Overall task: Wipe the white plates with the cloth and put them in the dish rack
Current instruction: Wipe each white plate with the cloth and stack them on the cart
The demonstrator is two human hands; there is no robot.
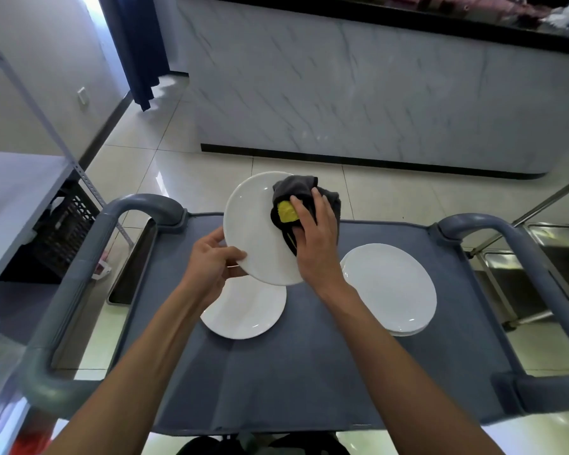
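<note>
Currently wiping step: left hand pinches near rim of tilted white plate, raised above far edge of grey cart top. Right hand, fingers spread, presses dark cloth onto plate face. 2 more plate spots on cart. Next likely: finish wiping, find dish rack, unseen.

A grey cart stands on a tiled floor. Beyond its far edge runs a marble-faced counter. Past its left edge are a dark crate, a metal shelf and a dark curtain.
</note>
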